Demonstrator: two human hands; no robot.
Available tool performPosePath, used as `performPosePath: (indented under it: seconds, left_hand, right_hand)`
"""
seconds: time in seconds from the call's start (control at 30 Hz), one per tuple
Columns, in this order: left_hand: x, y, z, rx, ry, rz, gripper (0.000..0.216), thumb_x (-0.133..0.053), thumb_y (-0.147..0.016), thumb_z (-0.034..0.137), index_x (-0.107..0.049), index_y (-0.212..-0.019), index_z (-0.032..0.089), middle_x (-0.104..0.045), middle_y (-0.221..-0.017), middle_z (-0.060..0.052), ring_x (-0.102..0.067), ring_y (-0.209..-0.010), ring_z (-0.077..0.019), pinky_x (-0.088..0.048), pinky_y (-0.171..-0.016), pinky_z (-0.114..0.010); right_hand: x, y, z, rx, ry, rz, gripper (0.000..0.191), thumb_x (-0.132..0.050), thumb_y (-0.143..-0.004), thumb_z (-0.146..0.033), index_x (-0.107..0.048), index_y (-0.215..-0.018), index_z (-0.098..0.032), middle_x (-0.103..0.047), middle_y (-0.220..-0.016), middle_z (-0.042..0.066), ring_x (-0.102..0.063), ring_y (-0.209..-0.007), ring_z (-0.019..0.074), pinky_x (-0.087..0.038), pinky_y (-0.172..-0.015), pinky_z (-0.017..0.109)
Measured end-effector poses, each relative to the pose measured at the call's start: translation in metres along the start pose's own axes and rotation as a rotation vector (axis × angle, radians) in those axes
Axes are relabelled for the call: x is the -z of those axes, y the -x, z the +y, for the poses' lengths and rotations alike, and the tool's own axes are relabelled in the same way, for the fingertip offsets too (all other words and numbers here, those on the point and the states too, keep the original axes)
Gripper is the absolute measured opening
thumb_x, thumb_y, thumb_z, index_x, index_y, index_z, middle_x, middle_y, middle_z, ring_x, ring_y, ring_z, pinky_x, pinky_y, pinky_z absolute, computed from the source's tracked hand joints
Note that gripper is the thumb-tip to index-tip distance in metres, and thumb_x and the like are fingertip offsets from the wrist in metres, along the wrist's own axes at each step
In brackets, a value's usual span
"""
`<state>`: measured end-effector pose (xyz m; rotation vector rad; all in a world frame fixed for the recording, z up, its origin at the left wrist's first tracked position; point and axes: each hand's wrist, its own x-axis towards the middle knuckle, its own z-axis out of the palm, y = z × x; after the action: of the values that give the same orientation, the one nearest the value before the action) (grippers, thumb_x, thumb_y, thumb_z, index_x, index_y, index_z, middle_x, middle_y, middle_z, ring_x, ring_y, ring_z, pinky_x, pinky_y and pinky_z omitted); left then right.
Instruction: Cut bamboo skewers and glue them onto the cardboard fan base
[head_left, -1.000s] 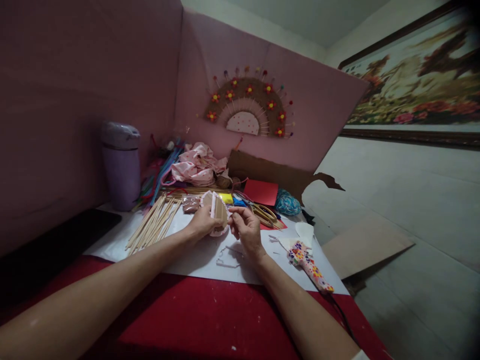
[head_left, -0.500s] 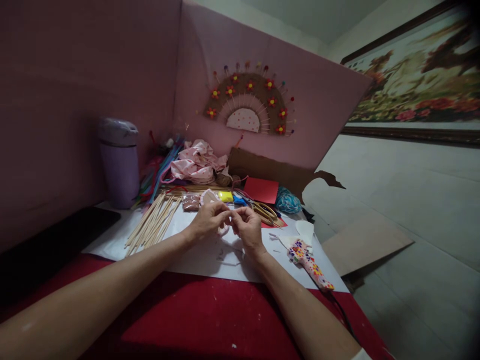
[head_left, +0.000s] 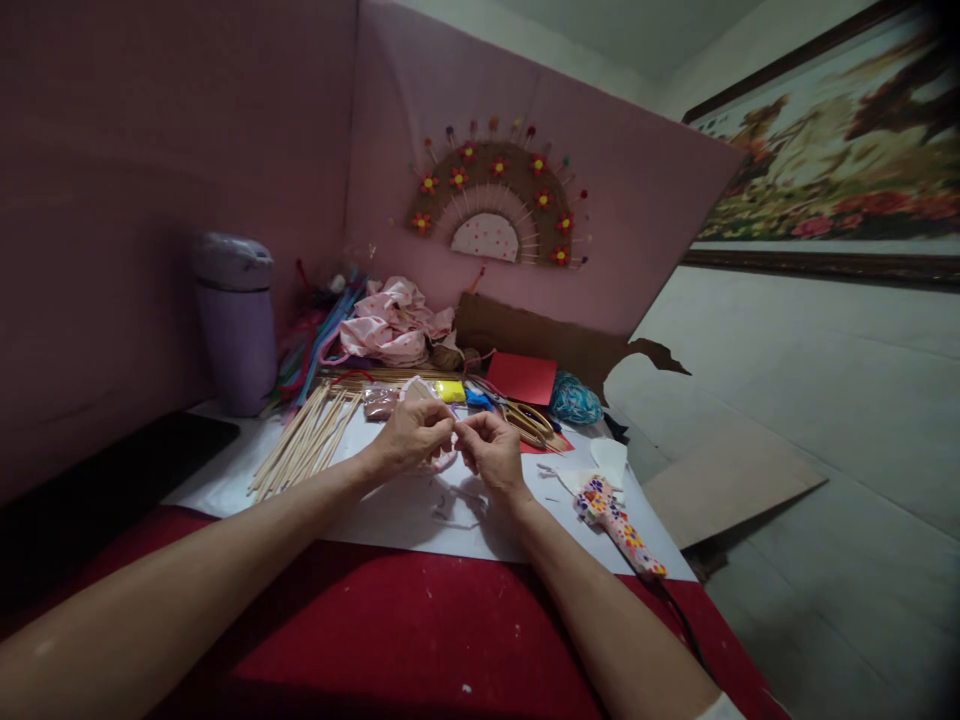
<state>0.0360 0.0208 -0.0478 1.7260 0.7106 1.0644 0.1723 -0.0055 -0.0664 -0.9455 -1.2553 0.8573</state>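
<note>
Above the white sheet (head_left: 390, 520), my left hand (head_left: 414, 432) and my right hand (head_left: 491, 452) meet with fingertips pinched together. Whatever thin thing lies between the fingertips is too small to make out. Behind and below my left hand shows part of a pale piece with a pink, ruffled-looking edge (head_left: 444, 462); my fingers cover most of it. A thin, pale strand of yarn (head_left: 461, 520) lies loosely curled on the sheet beneath my hands. Gold-handled scissors (head_left: 529, 422) rest just beyond my right hand.
Wooden sticks (head_left: 304, 445) lie to the left, near a purple tumbler (head_left: 238, 340). Behind are crumpled pink fabric (head_left: 397, 325), red paper (head_left: 523, 378) and blue yarn (head_left: 576, 400). A flower-patterned glue gun (head_left: 619, 525) with a cord lies right. A decorated cardboard arch (head_left: 491, 165) hangs on the pink panel.
Both hands have shifted slightly left, still pinched together. The view has moved a little; the things on the table stay where they were.
</note>
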Motion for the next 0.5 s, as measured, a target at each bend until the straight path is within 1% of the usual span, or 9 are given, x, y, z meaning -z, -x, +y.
performPosePath:
  seconds: [0.17,0.33,0.4,0.5]
  left_hand:
    - [-0.0025,-0.0001,0.0015,0.033,0.186,-0.001,0.022,-0.058,-0.073,0.031,-0.058,-0.070,0.010,-0.061,-0.056,-0.002,-0.053,-0.042,-0.0088,-0.043,-0.040,-0.021]
    - [-0.0022,-0.0010,0.0016,0.040,0.211,0.020,0.020,-0.065,-0.069,0.027,-0.060,-0.072,0.009,-0.062,-0.056,-0.003,-0.055,-0.042,-0.0090,-0.045,-0.041,-0.020]
    - [-0.0014,-0.0016,-0.0005,0.042,0.226,0.023,0.022,-0.067,-0.067,0.029,-0.058,-0.071,0.009,-0.062,-0.054,-0.002,-0.055,-0.042,-0.0095,-0.044,-0.040,-0.020]
    - [0.0001,-0.0021,-0.0037,0.058,0.255,-0.004,0.028,-0.070,-0.065,0.034,-0.054,-0.071,0.012,-0.061,-0.052,-0.001,-0.056,-0.042,-0.0116,-0.044,-0.038,-0.020]
  right_hand:
    - [0.0026,-0.0019,-0.0005,-0.075,-0.075,-0.001,0.031,-0.072,-0.063,-0.041,-0.055,-0.065,-0.015,-0.054,-0.048,-0.005,-0.039,-0.032,0.0045,-0.026,-0.028,0.016]
    - [0.0028,-0.0020,0.0012,-0.064,-0.059,0.010,0.031,-0.073,-0.063,-0.041,-0.055,-0.065,-0.015,-0.052,-0.044,-0.006,-0.036,-0.032,0.0040,-0.024,-0.029,0.016]
    - [0.0014,-0.0013,0.0005,-0.054,-0.056,0.004,0.031,-0.073,-0.062,-0.040,-0.055,-0.064,-0.015,-0.051,-0.044,-0.006,-0.035,-0.032,0.0038,-0.023,-0.029,0.016]
    - [-0.0003,-0.0005,-0.0011,-0.036,-0.046,-0.013,0.031,-0.073,-0.062,-0.040,-0.055,-0.063,-0.015,-0.055,-0.046,-0.005,-0.036,-0.032,0.0039,-0.023,-0.030,0.017]
